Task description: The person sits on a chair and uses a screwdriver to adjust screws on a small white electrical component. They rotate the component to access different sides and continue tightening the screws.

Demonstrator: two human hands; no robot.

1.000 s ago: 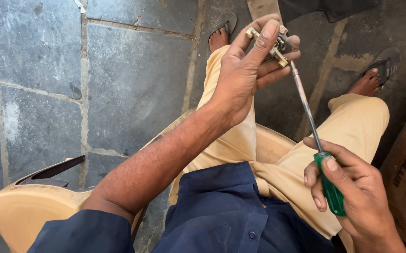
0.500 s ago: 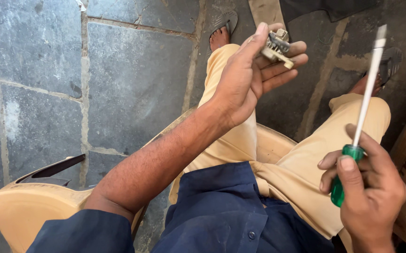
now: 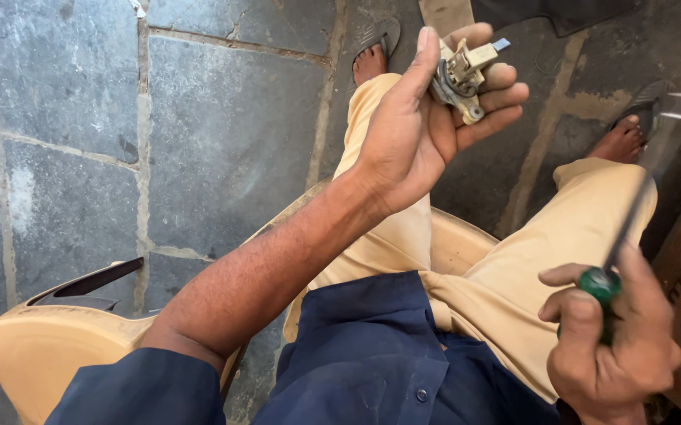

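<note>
The left hand (image 3: 423, 118) is raised in the upper middle of the frame, its fingers curled around a small cream and metal part (image 3: 460, 75) that rests against the fingertips. The right hand (image 3: 612, 338) sits at the lower right, well apart, wrapped tight on the green handle of a screwdriver (image 3: 601, 285); its shaft runs up and right, blurred. Tan trousers (image 3: 513, 275) and a plastic chair (image 3: 33, 354) lie below.

Single head cam, worn by seated person, looks steeply down & fwd, close over own lap, legs, left hand (image 3: 415, 130), right hand (image 3: 612, 334), w/ stone floor (image 3: 81, 118) beyond.
</note>
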